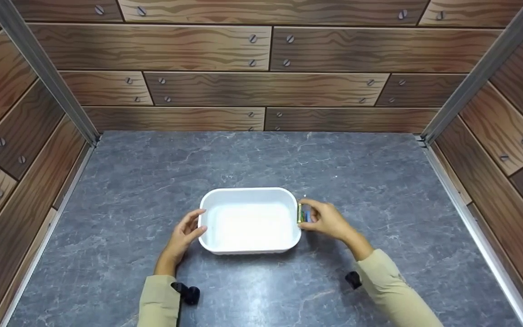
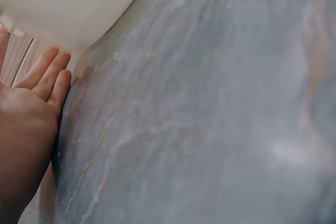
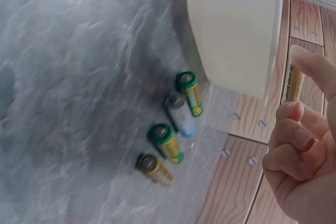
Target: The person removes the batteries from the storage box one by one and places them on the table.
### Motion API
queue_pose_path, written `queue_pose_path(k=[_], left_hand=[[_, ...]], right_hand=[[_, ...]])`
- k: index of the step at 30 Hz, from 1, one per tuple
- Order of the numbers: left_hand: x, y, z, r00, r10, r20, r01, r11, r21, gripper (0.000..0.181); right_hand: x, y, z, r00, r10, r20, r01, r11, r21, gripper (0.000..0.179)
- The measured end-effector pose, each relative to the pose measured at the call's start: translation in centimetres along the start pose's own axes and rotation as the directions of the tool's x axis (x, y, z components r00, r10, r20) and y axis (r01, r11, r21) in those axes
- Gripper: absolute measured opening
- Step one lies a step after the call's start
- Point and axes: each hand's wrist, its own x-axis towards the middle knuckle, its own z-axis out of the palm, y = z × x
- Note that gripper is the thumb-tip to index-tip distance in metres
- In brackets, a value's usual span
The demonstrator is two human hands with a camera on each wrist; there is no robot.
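Note:
A white plastic tub (image 1: 250,244) with rounded corners lies on the grey marbled surface. At its left end my left hand (image 1: 181,236) holds the rim with thumb and index finger, while other fingers (image 2: 50,74) extend along the outer wall in the left wrist view. Beside the right end, my right hand (image 1: 327,221) pinches a gold AA battery (image 3: 295,83) between thumb and index finger, close to the rim. Beneath that hand stand several batteries in a row, among them a green-and-yellow battery (image 3: 193,95), a blue-and-grey battery (image 3: 181,115) and a gold-and-black battery (image 3: 156,170).
Wood-patterned panels (image 1: 261,88) wall in the back and both sides, with metal posts (image 1: 46,68) in the corners. A black wrist mount (image 1: 188,293) sticks out from the left sleeve, and another black piece (image 1: 353,279) from the right.

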Motion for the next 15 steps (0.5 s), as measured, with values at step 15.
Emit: queue_pose_path(k=[15], left_hand=[[0.1,0.0,0.0,1.000,0.002,-0.011,-0.002,1.000,-0.005,0.052]], right_hand=[[-1.8,3.3,-1.1,1.000,0.019,-0.007,-0.019,0.999,0.043,0.056]])
